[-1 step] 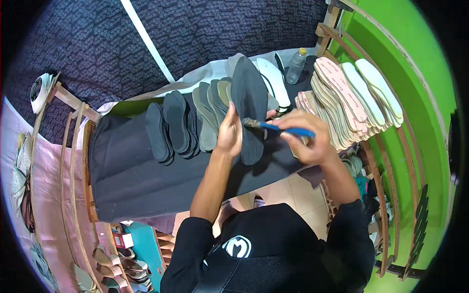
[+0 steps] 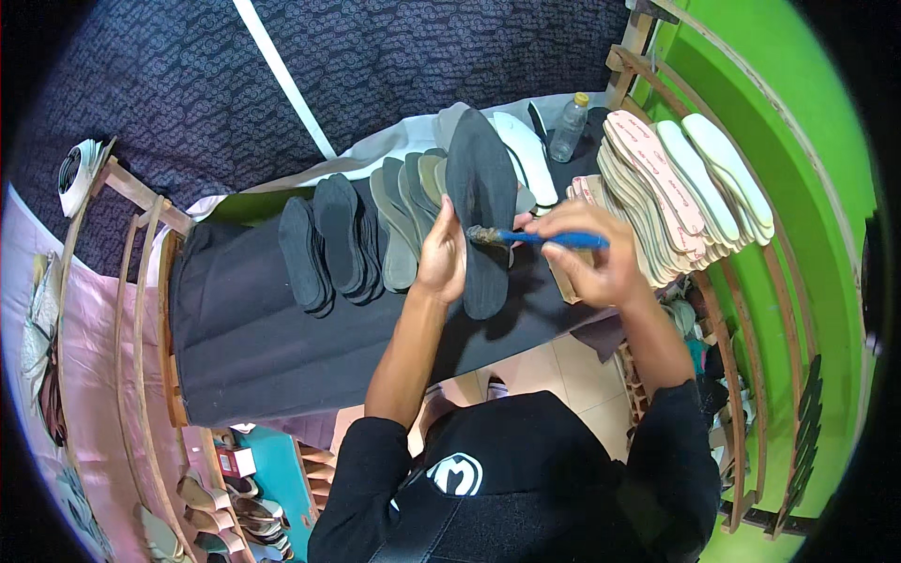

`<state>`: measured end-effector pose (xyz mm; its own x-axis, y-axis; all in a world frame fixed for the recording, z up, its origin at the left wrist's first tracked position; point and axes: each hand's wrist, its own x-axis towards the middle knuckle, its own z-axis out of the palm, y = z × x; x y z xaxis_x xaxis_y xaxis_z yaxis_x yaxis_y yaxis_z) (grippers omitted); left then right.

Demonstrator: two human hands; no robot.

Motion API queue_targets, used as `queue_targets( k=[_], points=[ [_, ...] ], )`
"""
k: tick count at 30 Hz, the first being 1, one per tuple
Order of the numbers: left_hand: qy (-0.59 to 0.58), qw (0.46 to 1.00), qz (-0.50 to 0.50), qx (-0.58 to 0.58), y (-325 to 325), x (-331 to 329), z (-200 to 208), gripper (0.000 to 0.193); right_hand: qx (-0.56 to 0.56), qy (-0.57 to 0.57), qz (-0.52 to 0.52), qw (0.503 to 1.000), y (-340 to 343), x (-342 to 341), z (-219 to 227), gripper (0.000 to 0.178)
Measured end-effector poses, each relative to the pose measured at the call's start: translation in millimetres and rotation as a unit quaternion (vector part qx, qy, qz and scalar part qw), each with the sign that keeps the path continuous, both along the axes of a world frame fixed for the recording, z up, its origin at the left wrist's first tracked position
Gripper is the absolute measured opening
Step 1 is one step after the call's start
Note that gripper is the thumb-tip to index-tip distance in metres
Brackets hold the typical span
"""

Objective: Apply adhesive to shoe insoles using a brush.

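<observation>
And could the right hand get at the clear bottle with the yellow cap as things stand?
Probably not: the right hand is taken up by the blue-handled brush. Otherwise the bottle looks fairly reachable, standing between the white insoles and the pink-topped insole stack.

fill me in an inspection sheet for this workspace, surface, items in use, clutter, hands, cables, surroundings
Surface: table under dark cloth, slightly creased.
Items in use: one black insole, raised above the table; one blue-handled brush, its bristles at the insole's face.
Clutter: black stacks at left, grey-brown insoles beside them, pink-and-white pile at right, clear bottle with a yellow cap near the far edge.
Hands: left hand holds the insole; right hand grips the brush.
Cables: nothing seen.
Surroundings: dark patterned curtain beyond the table, green wall at right, shoes at lower left.
</observation>
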<state>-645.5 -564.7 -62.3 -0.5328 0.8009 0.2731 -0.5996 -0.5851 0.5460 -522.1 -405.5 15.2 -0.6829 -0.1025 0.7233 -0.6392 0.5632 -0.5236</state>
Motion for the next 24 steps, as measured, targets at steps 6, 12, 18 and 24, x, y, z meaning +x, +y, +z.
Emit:
queue_targets(
  k=[6,12,18,24],
  points=[
    [-0.02,0.999,-0.032,0.015,-5.1,1.3,-5.5,0.066,-0.046,-0.058,0.026,0.997,14.5,-34.7,49.9,0.013],
    [0.005,1.0,-0.018,0.007,-9.9,3.2,2.1,0.066,0.148,0.181,-0.01,0.972,8.8,-53.4,84.7,0.016],
    [-0.073,0.989,-0.068,0.106,-19.4,-1.4,1.0,0.066,0.302,0.18,0.005,0.936,-11.3,-33.8,39.2,0.038],
    [-0.008,0.999,0.021,0.039,-24.7,-5.7,8.0,0.066,0.261,0.129,0.054,0.955,-25.6,12.6,-1.2,0.029]
  ],
)
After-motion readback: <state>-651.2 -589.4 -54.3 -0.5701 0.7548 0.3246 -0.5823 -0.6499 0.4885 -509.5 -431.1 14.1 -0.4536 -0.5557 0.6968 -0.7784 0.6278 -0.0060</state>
